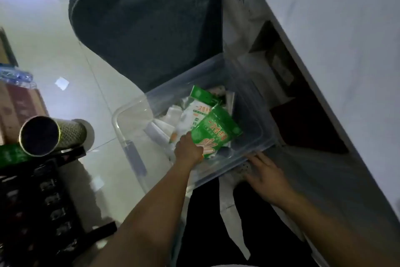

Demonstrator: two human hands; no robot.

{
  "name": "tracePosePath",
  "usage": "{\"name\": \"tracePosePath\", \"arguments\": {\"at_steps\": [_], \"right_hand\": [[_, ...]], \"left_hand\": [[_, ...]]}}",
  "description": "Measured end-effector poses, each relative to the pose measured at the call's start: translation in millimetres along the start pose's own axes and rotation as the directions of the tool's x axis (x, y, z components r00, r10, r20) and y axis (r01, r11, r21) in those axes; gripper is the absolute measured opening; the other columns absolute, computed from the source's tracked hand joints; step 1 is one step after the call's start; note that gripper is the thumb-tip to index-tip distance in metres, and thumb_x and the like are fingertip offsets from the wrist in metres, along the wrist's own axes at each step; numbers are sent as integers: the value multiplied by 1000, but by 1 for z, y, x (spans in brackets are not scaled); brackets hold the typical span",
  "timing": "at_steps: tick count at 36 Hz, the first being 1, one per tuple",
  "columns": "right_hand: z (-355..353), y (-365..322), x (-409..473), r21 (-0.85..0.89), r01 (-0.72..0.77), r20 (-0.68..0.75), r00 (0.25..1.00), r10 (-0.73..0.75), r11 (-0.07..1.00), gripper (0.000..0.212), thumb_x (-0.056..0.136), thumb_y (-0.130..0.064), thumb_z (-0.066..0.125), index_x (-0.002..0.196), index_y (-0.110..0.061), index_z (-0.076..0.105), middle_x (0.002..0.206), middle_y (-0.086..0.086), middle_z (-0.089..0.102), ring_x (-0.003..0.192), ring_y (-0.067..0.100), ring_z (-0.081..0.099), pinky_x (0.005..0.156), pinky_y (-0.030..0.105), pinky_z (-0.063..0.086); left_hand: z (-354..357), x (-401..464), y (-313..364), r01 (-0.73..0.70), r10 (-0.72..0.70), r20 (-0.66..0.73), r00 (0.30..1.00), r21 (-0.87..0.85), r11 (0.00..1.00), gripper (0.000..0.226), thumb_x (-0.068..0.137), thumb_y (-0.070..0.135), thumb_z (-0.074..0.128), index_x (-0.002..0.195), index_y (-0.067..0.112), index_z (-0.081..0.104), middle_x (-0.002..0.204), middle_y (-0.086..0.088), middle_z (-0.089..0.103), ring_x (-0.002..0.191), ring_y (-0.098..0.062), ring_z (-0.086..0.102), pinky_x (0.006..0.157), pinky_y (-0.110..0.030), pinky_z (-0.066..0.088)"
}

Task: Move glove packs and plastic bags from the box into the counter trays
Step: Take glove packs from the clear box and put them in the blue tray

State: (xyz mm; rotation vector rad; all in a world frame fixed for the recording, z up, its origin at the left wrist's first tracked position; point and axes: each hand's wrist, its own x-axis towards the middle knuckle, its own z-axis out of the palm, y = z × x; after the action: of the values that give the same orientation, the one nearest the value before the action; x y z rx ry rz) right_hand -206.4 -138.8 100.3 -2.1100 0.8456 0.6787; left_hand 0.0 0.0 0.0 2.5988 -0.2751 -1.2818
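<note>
A clear plastic box stands on the floor below me. Inside lie several green and white glove packs and pale plastic bags. My left hand reaches into the box and is closed on the lower edge of a green glove pack, which is tilted up. Another green and white pack lies further back. My right hand rests with fingers spread at the box's near right outer edge, holding nothing.
The box's dark lid leans upright behind it. A white counter runs along the right, with a dark recess under it. At left are a black crate rack, a cardboard tube and tiled floor.
</note>
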Motion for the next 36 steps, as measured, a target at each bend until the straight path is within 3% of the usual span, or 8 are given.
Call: {"name": "tracePosePath", "arguments": {"at_steps": [5,11,14,18,21,26,30,36], "right_hand": [[12,4,6,124,-61,-97,993,73,990,61,91,-40,59,148,-27,39,158,2,32,145,18,29,114,44,33],[17,0,7,202,-78,-111,989,102,976,64,86,-27,64,146,-20,43,157,9,35,145,21,30,117,36,29],[15,-2,7,230,-97,-115,985,126,968,63,87,-26,64,146,-20,43,156,8,36,144,20,31,117,32,27],[8,-5,5,223,-87,-113,987,114,971,63,89,-24,63,147,-19,41,157,7,33,144,16,29,109,11,17],[-1,-8,1,219,-88,-81,991,108,972,64,88,-22,62,148,-17,40,158,8,33,146,18,28,116,26,24],[-18,-17,-7,422,-127,-41,987,158,898,59,89,-31,67,142,-19,45,142,0,49,132,18,45,107,32,38],[-35,-29,-6,565,-179,10,977,211,805,63,85,-32,73,141,-18,48,143,8,51,128,24,51,103,41,45],[-66,-57,-12,719,-97,-10,989,151,688,57,82,-20,78,134,-12,56,128,11,60,110,20,59,83,26,46]], "left_hand": [[6,33,13,-30,29,8,1000,82,996,81,82,30,64,152,19,24,142,-14,46,128,-36,46,104,-49,40],[14,44,16,-28,44,-89,995,168,985,45,86,18,57,131,16,56,128,-16,51,118,-38,50,99,-45,38],[16,42,17,-68,77,-95,993,95,993,37,88,12,57,125,11,64,125,-18,57,115,-36,55,95,-43,45],[10,33,15,-109,110,-49,993,29,994,36,88,10,59,123,15,67,122,-11,67,110,-32,61,86,-37,49],[-3,24,13,-164,165,-51,985,25,986,34,86,10,62,119,15,70,120,-11,68,108,-32,62,83,-34,48],[-32,-2,11,-226,215,-79,974,-191,955,32,83,4,67,115,5,71,110,-14,73,101,-30,67,82,-31,52],[-67,-46,15,-231,181,-155,971,-433,871,28,83,2,70,109,10,74,99,-4,74,89,-18,67,68,-13,46],[-119,-135,19,-227,181,-145,973,-760,609,30,88,-2,64,106,21,72,100,0,76,93,-19,71,81,-31,57]]}}
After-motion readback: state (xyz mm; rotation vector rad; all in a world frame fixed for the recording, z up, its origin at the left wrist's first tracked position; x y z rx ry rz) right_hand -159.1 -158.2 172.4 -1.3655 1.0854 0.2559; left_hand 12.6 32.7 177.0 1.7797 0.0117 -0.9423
